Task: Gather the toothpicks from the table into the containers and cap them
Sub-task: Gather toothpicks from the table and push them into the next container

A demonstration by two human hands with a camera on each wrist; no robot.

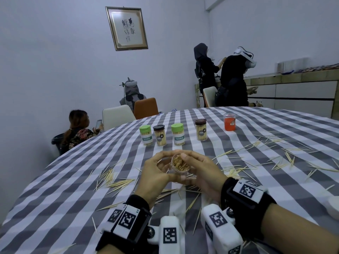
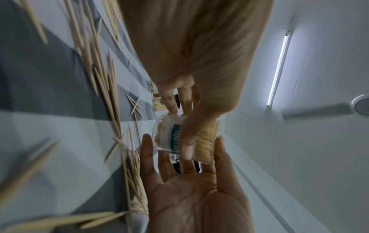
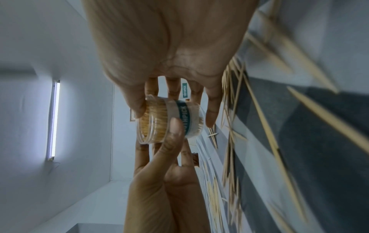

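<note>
While loose toothpicks (image 1: 119,183) litter checked tablecloth (image 1: 73,189), left hand (image 1: 156,173) and right hand (image 1: 203,173) both clasp uncapped toothpick container (image 1: 180,164), fingers curled round it.

Open toothpick container (image 1: 180,165) half-hidden behind both hands' fingers; its label reads partly, thumb covering letters. Loose toothpicks (image 2: 26,171) at 9 o'clock blur out, cut by frame edge.
</note>
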